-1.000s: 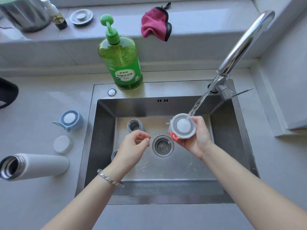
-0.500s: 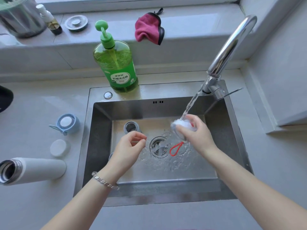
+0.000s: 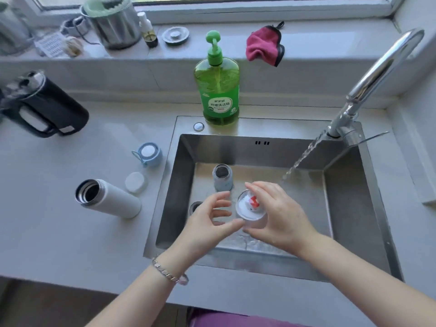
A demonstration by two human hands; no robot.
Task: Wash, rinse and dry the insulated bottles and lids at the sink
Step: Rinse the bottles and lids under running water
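Over the steel sink [image 3: 349,208] my right hand [image 3: 280,215] grips a white lid with a red loop [image 3: 250,207], its fingers curled round the rim. My left hand [image 3: 210,223] hovers just left of it, fingers relaxed, its thumb tip touching the lid's lower edge. A small grey bottle [image 3: 222,177] stands open in the basin; another bottle mouth [image 3: 194,206] shows partly behind my left hand. On the counter to the left lie a white bottle [image 3: 111,199], a white lid [image 3: 136,182] and a blue lid [image 3: 148,154]. Water [image 3: 299,161] runs from the tap [image 3: 377,74], missing the lid.
A green soap pump bottle [image 3: 218,90] stands on the sink's back rim. A red cloth [image 3: 263,47] lies on the sill beside a metal pot [image 3: 113,22], a small spray bottle [image 3: 148,29] and a drain plug [image 3: 175,35]. A black kettle [image 3: 42,107] sits far left.
My right hand has drawn the lid out of the water stream, toward me and to the left, and my left hand has opened and come up to it. The camera has tilted up.
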